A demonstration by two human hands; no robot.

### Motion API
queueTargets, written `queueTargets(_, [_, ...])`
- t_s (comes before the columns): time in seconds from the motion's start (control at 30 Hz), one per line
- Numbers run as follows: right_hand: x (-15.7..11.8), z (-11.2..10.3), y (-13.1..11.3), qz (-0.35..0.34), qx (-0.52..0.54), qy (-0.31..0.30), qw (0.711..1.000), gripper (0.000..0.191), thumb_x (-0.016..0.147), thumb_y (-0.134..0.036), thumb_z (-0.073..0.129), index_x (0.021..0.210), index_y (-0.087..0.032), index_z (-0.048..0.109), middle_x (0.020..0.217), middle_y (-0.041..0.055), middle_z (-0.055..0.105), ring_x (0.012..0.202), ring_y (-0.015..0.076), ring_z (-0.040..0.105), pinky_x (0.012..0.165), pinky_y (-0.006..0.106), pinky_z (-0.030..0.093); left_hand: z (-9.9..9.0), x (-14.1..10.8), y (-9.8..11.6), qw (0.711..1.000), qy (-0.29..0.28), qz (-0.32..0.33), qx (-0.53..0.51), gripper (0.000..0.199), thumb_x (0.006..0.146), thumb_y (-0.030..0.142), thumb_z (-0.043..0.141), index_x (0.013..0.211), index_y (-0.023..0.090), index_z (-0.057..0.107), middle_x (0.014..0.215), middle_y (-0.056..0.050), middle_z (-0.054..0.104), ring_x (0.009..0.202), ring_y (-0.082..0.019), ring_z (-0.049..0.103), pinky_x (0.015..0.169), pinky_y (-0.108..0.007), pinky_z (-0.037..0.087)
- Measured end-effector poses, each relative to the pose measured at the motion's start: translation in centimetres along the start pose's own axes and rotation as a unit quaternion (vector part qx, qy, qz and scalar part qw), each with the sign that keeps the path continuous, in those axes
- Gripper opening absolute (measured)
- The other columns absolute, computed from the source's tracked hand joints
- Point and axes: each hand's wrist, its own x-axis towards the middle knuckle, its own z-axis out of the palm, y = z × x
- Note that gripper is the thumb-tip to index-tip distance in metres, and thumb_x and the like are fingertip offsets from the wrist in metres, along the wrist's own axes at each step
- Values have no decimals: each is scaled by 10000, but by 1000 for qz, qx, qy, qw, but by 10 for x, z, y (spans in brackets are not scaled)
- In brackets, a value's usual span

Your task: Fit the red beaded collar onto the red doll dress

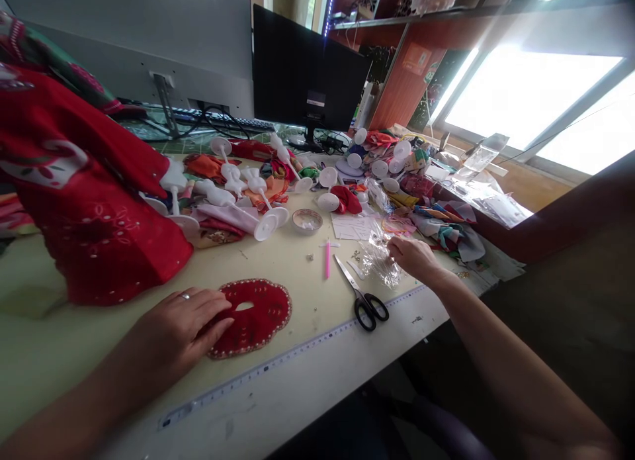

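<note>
My left hand (186,324), with a ring on one finger, lies with its fingers stretched over the left edge of a red cloth piece (262,321). That piece is flat on the table, rimmed with small beads, and has a slit near its middle. Over on the right, my right hand (411,255) is closed, its fingertips down at some clear plastic bags (380,261); what they pinch is hidden. Between the hands lie black-handled scissors (366,304), a pink pen-like stick (327,260) and a few tiny loose bits.
A long clear ruler (297,349) runs along the table's front edge. A small round dish (307,222) stands further back. White doll-like stands (265,226) and colourful cloth heaps line the rear. A red embroidered garment (114,238) rises at left, before two monitors (307,69).
</note>
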Motion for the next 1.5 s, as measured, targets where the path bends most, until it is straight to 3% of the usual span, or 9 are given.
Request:
queueTargets(0.67, [11,-1,-2,13,21,-6,1000,212,923,-210,357,887,-159,559,710,73,677,620,158,603,555,251,329,-5,3,4,1000,-3,-7,-9,267,902,394,472,957,200,647,940,-46,691,860,-232,632,794,-369,463])
queueTargets(0.83, [8,1,1,-7,35,41,999,214,899,-226,387,862,-182,592,725,52,684,626,159,602,551,246,322,-5,1,4,1000,-17,-14,-7,266,906,382,466,968,195,644,952,-52,686,873,-235,626,801,-377,461])
queueTargets(1.07, [-5,-10,-6,-72,70,155,983,277,907,-321,397,922,-195,644,921,78,706,815,212,643,672,289,408,-8,3,9,998,-52,-32,-14,258,916,327,444,985,180,644,975,-70,680,887,-237,614,809,-398,459])
queueTargets(1.2, [-18,-19,-30,-152,159,220,950,235,901,-331,448,908,-201,644,891,70,696,782,205,639,675,296,454,-20,7,16,997,-7,-53,-57,218,903,270,468,964,154,643,958,-72,687,879,-207,617,823,-369,472])
queueTargets(1.33, [-36,-31,-81,-221,269,188,918,150,893,-299,506,912,-218,631,821,30,682,702,160,636,650,284,480,-33,12,21,978,46,-135,-151,219,890,294,506,946,141,652,912,-70,684,845,-180,611,777,-324,491])
queueTargets(1.4, [-44,-36,-113,-298,327,198,875,110,892,-247,521,910,-216,625,833,25,678,721,140,637,665,271,495,-38,13,23,948,34,-206,-239,245,881,344,527,931,147,662,897,-63,684,820,-164,610,709,-280,495])
queueTargets(1.5, [-51,-39,-158,-418,354,214,809,125,892,-151,509,966,-186,604,818,39,673,719,126,628,620,251,496,-40,14,26,870,-30,-292,-395,341,879,437,524,906,129,667,844,-63,676,717,-129,592,609,-234,473])
